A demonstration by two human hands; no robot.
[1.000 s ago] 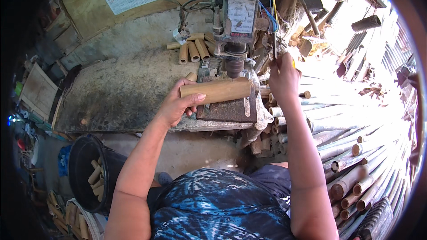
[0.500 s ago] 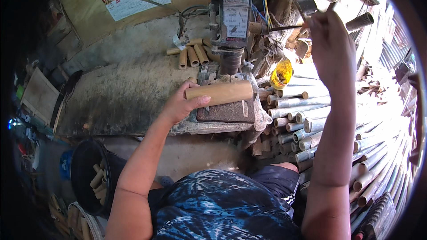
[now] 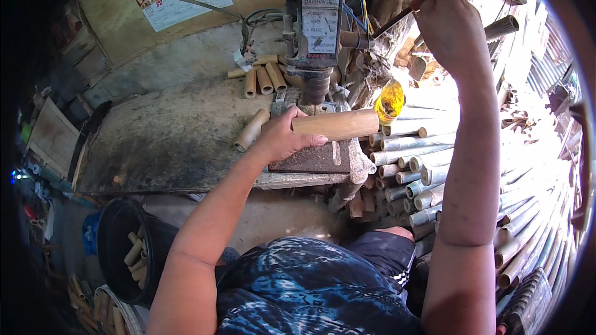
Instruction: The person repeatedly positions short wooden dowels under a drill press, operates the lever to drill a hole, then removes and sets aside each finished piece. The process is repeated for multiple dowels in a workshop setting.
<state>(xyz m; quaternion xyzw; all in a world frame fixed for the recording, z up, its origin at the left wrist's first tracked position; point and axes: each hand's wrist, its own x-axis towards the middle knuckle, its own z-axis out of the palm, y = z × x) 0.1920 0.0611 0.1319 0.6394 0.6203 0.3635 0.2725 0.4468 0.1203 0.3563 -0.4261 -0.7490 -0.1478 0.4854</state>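
Observation:
My left hand (image 3: pixel 287 139) is closed around a pale cut bamboo tube (image 3: pixel 351 124), thumb along its near side. The tube lies roughly level over the dusty base plate (image 3: pixel 310 160) of a drill press (image 3: pixel 295 31), just below the chuck (image 3: pixel 315 90). Whether a bit touches it, I cannot tell. Up at the right, my right hand (image 3: pixel 450 28) grips the end of the press's feed lever (image 3: pixel 392 23), which slants upward. Beside my left wrist a shorter bamboo piece (image 3: pixel 252 130) rests on the worn wooden bench (image 3: pixel 161 136).
Several short bamboo pieces (image 3: pixel 265 80) sit behind on the bench. A yellow container (image 3: pixel 390 102) stands right of the press, above stacked bamboo poles (image 3: pixel 428 180). A black bucket (image 3: pixel 118 211) holding cut pieces stands lower left.
My left hand has shifted right with the bamboo tube, uncovering the shorter piece behind it. My right hand has risen, and the lever has swung from nearly level to slanting up.

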